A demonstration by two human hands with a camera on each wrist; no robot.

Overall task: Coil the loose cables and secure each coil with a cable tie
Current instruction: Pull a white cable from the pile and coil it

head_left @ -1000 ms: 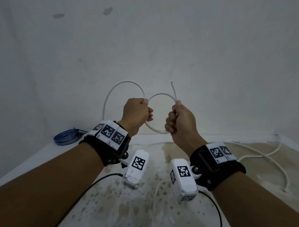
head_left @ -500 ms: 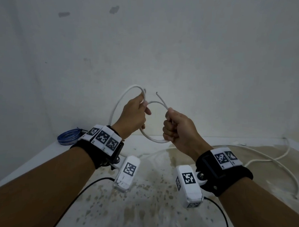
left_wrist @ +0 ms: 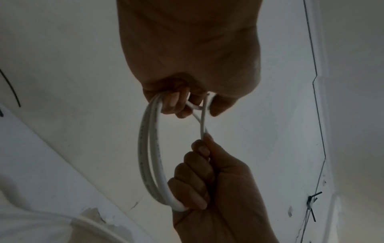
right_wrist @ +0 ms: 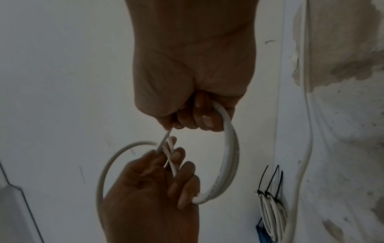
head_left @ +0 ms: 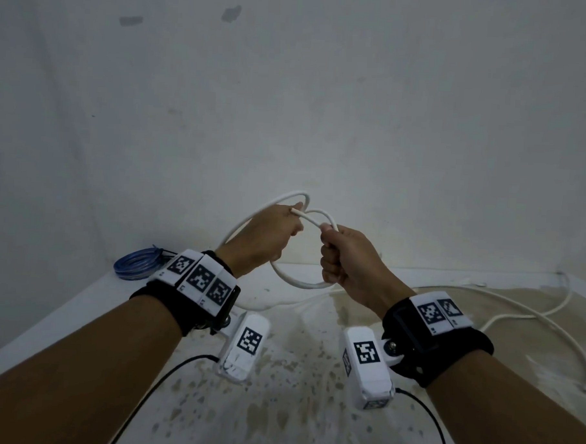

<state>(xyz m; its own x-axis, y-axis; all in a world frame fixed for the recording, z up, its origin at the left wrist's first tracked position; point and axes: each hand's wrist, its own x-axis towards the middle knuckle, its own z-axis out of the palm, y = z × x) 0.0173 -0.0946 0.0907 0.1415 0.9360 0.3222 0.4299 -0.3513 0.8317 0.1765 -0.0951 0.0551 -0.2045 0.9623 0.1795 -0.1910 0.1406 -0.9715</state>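
Observation:
Both hands hold a white cable [head_left: 302, 284] up in front of the wall, bent into two overlapping loops. My left hand [head_left: 271, 234] grips the loops at their left side, with the cable end sticking out by its thumb. My right hand [head_left: 340, 254] grips them at the right, fist curled round the strands. In the left wrist view the left hand's fingers [left_wrist: 174, 102] wrap a double strand of cable [left_wrist: 148, 156] that runs down into the right hand [left_wrist: 207, 180]. In the right wrist view the double strand [right_wrist: 228, 156] arcs between the right hand [right_wrist: 197, 115] and the left hand [right_wrist: 158, 180].
The rest of the white cable [head_left: 516, 312] trails loose over the stained surface [head_left: 293, 406] to the right. A blue coil [head_left: 137, 267] lies at the far left by the wall. Tied white coils [right_wrist: 270, 205] with black cable ties [right_wrist: 272, 179] lie beside the loose cable [right_wrist: 305, 148].
The two hands have moved closer together. The side-by-side loops now overlap, and the free cable end has swung left into the left hand's grip.

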